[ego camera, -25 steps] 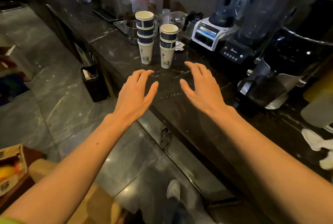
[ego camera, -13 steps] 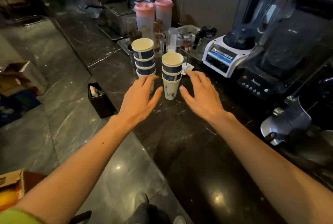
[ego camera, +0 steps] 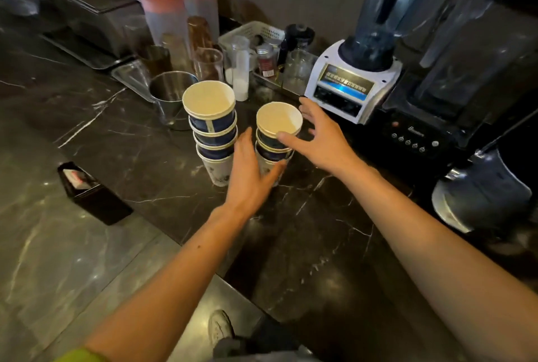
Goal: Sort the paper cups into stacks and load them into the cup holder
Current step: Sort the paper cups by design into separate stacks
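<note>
Two stacks of paper cups stand upright on the black marble counter (ego camera: 151,164). The left stack (ego camera: 214,131) is taller, with blue-banded cups above a white printed one. The right stack (ego camera: 276,131) is shorter. My left hand (ego camera: 250,175) reaches in between the stacks, its fingers beside the right stack's lower cups and its thumb across the front of the bottom cup. My right hand (ego camera: 318,137) curves around the top of the right stack from the right, thumb at the top cup's rim, fingers spread behind it. Both stacks rest on the counter. No cup holder is in view.
Just behind the left stack sits a steel cup (ego camera: 171,97), with glasses, jars and two pink-lidded pitchers (ego camera: 177,9) further back. A white blender base (ego camera: 349,82) and a black blender (ego camera: 422,134) stand to the right. On the floor at the left is a small black bin (ego camera: 93,193).
Both hands have moved forward to the right stack and now bracket it. My head has come closer, so the cups appear larger.
</note>
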The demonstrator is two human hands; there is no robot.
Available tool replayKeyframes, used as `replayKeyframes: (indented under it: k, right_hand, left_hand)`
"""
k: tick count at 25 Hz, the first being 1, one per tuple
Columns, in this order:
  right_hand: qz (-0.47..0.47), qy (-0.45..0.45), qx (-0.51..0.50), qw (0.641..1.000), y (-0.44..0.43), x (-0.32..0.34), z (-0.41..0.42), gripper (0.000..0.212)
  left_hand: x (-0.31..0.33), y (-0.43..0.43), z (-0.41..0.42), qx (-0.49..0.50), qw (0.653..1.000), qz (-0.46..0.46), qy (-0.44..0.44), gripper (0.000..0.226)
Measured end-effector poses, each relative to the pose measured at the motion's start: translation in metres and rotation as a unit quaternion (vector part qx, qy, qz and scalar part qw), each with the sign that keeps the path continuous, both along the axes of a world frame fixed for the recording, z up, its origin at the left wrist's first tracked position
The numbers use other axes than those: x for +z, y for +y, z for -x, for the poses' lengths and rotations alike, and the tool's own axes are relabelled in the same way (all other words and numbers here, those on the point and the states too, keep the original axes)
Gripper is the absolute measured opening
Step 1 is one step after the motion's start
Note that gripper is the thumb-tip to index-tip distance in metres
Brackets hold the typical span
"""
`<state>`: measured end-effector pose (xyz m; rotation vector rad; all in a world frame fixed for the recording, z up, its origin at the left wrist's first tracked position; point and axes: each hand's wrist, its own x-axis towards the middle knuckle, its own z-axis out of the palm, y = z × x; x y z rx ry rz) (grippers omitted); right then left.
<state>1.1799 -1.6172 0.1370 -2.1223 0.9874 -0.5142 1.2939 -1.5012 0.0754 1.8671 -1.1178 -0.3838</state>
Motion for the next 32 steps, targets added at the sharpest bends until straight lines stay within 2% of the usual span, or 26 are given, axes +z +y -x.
replayKeyframes:
  k: [3,10,18,21,25,29,32]
  right_hand:
    - [0.013,0.012,-0.012,1.0,-0.001,-0.002,-0.007,0.095]
    - [0.033,0.028,-0.02,0.999,-0.009,-0.005,-0.017,0.092]
    - [0.086,0.044,-0.05,0.994,-0.007,0.002,0.002,0.089]
    - [0.075,-0.005,-0.068,0.995,-0.012,0.001,0.009,0.089]
    - [0.056,-0.13,-0.105,0.984,-0.015,0.017,0.016,0.083]
    - [0.049,-0.259,-0.162,0.951,-0.016,0.041,0.038,0.072]
    - [0.071,-0.301,-0.233,0.922,-0.011,0.044,0.066,0.063]
  left_hand:
    - [-0.011,-0.011,-0.004,-0.033,0.997,0.047,0.052,0.092]
    - [-0.017,-0.041,-0.013,-0.037,0.987,0.051,0.146,0.099]
    - [-0.022,-0.041,-0.013,-0.072,0.981,0.048,0.175,0.088]
    - [-0.019,-0.043,-0.009,-0.081,0.98,0.04,0.175,0.087]
    - [-0.02,-0.044,-0.014,-0.079,0.984,0.037,0.157,0.085]
    - [-0.026,-0.044,-0.018,-0.067,0.984,0.043,0.16,0.079]
    - [-0.034,-0.046,-0.018,-0.062,0.982,0.064,0.165,0.079]
